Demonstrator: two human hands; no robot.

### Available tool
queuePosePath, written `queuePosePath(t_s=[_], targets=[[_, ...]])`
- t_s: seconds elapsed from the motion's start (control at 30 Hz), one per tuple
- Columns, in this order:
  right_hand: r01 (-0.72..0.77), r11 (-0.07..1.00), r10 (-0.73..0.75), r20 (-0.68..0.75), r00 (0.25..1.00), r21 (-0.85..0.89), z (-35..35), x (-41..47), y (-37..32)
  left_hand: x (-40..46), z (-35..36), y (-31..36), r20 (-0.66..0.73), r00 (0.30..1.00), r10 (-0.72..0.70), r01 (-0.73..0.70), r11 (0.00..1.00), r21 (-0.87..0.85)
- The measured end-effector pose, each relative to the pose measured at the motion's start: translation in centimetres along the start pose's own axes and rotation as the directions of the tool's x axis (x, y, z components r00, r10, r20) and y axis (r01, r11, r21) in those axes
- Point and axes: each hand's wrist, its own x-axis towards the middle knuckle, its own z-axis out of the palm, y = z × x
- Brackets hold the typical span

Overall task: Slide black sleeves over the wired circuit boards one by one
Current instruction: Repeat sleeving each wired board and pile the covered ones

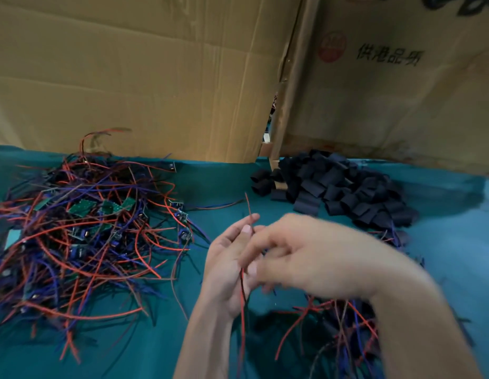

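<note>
Matt teal cloth (216, 176); creased brown cardboard (128, 77); matt black sleeves (333, 187); plastic-coated wires (81, 242).

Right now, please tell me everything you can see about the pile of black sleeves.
The pile of black sleeves is a loose heap of short, flat tube pieces, matte black, maybe soft plastic. They lie jumbled at many angles on the green cloth, at the far right, against the cardboard wall. Neither hand touches the heap.
</note>
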Motion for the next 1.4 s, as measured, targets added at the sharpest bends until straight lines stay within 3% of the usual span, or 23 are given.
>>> queuePosePath(t_s=[0.07,0.17,0.3,0.47,0.83,1.13,1.2,1.23,1.27,1.3,1.33,1.4], targets=[[-0.048,0.998,0.044,-0.123,0.991,-0.031,-2.8,0.7,1.9,0.1,0.1,-0.2,0.021,1.000,-0.005,0.004,1.000,0.022],[-0.266,0.948,0.184,-0.386,0.904,-0.173,-6.6,4.6,6.4,0.1,0.3,-0.2,0.050,0.998,-0.037,0.036,0.999,0.034],[-0.469,0.841,0.366,-0.356,0.860,-0.269,-5.7,9.2,12.1,-0.2,0.6,0.0,0.105,0.993,-0.063,0.060,0.998,0.024],[-0.494,0.847,0.365,-0.460,0.810,-0.198,-4.2,10.6,14.0,-0.3,0.5,0.0,0.140,0.988,-0.060,0.056,0.998,0.030],[-0.482,0.847,0.388,-0.359,0.849,-0.224,-4.1,10.1,13.2,-0.3,0.2,-0.1,0.177,0.984,-0.036,0.025,0.998,0.059],[-0.477,0.844,0.336,-0.449,0.828,-0.247,-3.4,8.8,11.1,-0.4,0.3,0.0,0.163,0.986,-0.037,0.031,0.999,0.040],[-0.383,0.924,0.318,-0.542,0.778,-0.008,-4.3,7.9,10.3,-0.4,0.2,0.1,0.165,0.985,-0.046,0.043,0.999,0.018],[-0.243,0.941,0.338,-0.605,0.721,0.236,-4.6,7.3,9.7,-0.4,0.1,0.2,0.167,0.985,-0.047,0.047,0.999,0.005],[-0.038,0.864,0.397,-0.635,0.663,0.501,-4.6,6.9,9.0,-0.4,0.1,0.4,0.169,0.984,-0.048,0.050,0.999,-0.006],[0.161,0.711,0.464,-0.629,0.624,0.684,-4.4,6.6,8.2,-0.4,0.1,0.5,0.170,0.984,-0.048,0.052,0.999,-0.017],[0.293,0.577,0.515,-0.618,0.594,0.762,-4.0,6.4,7.5,-0.5,0.1,0.7,0.172,0.984,-0.046,0.051,0.998,-0.023],[0.435,0.420,0.583,-0.604,0.543,0.797,-2.7,6.3,6.3,-0.7,0.1,0.8,0.181,0.982,-0.048,0.054,0.998,-0.031]])
